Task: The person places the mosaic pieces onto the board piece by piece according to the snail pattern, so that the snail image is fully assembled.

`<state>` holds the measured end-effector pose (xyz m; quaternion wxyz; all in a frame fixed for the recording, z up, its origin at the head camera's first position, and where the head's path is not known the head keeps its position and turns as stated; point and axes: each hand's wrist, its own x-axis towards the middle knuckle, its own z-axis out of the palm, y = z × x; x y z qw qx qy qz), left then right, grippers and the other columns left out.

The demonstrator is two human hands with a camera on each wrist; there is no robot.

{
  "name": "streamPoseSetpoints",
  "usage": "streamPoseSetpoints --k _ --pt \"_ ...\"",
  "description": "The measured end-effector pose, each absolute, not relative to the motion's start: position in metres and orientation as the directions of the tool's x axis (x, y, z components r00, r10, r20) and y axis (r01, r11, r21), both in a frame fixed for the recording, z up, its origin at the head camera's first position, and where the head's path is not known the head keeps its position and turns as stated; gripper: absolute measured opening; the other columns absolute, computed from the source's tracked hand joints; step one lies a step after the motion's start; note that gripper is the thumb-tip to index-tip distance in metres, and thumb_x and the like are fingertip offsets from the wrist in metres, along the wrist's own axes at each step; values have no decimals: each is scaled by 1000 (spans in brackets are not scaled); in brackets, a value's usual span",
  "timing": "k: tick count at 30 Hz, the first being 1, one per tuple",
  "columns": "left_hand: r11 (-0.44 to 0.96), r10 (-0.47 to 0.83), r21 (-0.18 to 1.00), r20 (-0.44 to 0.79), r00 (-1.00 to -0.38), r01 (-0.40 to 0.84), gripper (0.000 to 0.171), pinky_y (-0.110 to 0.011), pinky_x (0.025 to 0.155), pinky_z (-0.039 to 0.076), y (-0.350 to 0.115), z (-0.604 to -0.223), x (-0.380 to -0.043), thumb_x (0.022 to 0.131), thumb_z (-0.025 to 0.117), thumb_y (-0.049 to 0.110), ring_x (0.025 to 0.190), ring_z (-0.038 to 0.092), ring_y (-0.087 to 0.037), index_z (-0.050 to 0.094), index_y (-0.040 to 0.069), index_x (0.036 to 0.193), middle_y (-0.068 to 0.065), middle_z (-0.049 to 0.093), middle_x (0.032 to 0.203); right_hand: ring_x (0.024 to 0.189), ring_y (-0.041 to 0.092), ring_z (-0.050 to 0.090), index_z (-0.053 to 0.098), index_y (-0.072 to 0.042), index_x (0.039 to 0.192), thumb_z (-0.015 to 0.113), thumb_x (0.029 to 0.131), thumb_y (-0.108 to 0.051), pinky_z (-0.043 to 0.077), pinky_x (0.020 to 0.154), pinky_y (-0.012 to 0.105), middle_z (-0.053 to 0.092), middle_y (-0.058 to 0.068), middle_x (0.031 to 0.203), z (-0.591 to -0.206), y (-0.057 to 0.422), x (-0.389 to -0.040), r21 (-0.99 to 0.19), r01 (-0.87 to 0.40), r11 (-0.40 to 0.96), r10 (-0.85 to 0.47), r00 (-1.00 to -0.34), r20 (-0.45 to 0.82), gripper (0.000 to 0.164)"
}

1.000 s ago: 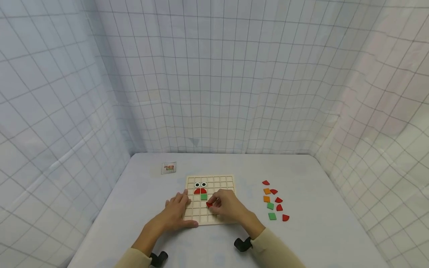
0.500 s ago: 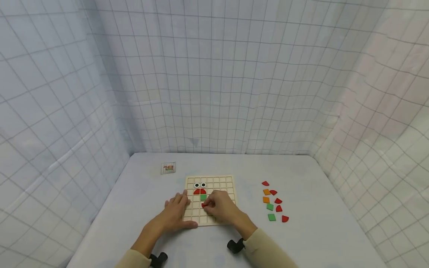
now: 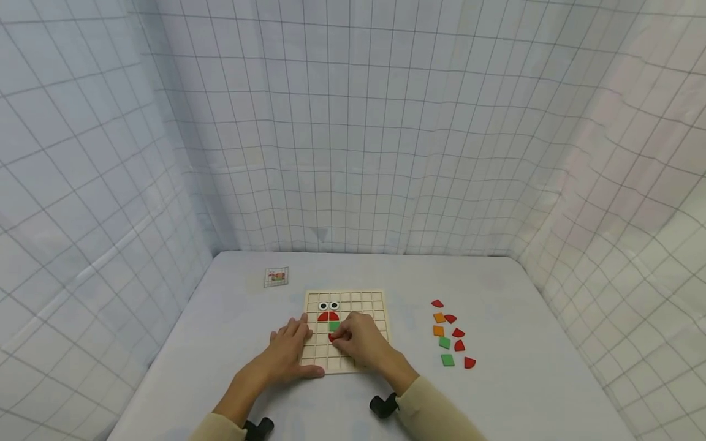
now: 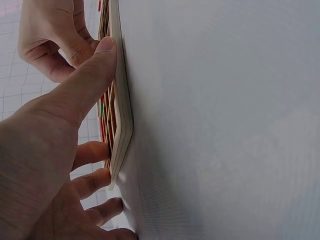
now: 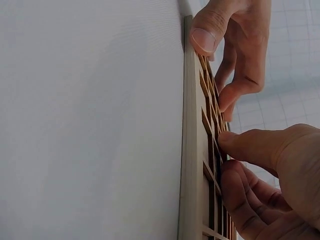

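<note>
A pale wooden grid board [image 3: 366, 300] lies on the table. My left hand [image 3: 288, 350] rests against its left side with fingers spread, the thumb [image 4: 90, 75] on the near edge. Over the grid, my right hand [image 3: 365, 340] pinches a red quarter-circle tile [image 3: 331, 337] between thumb and fingertips, just below a green square tile [image 3: 334, 326]. Whether the red tile sits fully in its cell cannot be seen. Two red quarter-circle tiles [image 3: 323, 317] lie above the green one, side by side. Above them are two round eye tiles [image 3: 323, 305]. The right hand covers part of the board.
Right of the board lie loose red quarter-circle tiles [image 3: 458, 332], orange squares [image 3: 438, 331] and green squares [image 3: 447, 360]. A small picture card [image 3: 276, 277] lies at the back left. White gridded curtains [image 3: 353, 153] surround the table.
My right hand has moved left with the red quarter-circle tile, then slightly up to the cell below the green square. The left hand has stayed at the board's edge.
</note>
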<state>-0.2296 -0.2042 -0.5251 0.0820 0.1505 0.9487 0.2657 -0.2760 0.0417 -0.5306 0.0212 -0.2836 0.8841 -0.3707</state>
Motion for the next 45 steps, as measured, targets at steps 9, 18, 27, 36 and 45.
streamPoseSetpoints --k 9,18,27,36,45 --pt "813 332 528 -73 -941 246 82 -97 123 32 -205 -526 -229 87 101 58 165 39 -68 62 7 138 -34 32 187 83 1 59 93 -12 99 89 103 -11 55 69 18 76 -6 93 -530 41 -278 -710 -415 569 -486 -866 117 6" --pt "794 341 558 -78 -937 242 77 -99 124 28 -203 -521 -225 89 100 55 166 36 -71 60 7 135 -36 29 187 74 -3 61 92 -9 97 88 104 -10 54 67 17 86 -1 91 -532 39 -281 -723 -423 546 -472 -868 152 8" --pt "803 341 541 -69 -938 252 78 -98 123 30 -204 -522 -226 90 100 57 166 37 -70 62 8 137 -34 29 188 81 -2 62 94 -10 106 88 106 -12 55 69 17 83 -1 97 -529 42 -277 -732 -412 542 -477 -868 136 7" --pt "799 339 545 -62 -939 253 77 -98 123 30 -203 -521 -225 89 101 54 165 38 -69 62 7 136 -35 32 186 85 0 61 94 -11 113 86 107 -12 55 72 18 81 -1 99 -527 51 -272 -692 -451 563 -501 -853 147 11" --pt "814 322 532 -81 -943 232 78 -97 125 28 -202 -520 -226 88 101 55 166 38 -68 63 7 136 -34 31 187 88 1 65 91 -10 113 84 106 -10 58 78 19 80 -1 101 -526 67 -269 -650 -481 588 -501 -848 173 11"
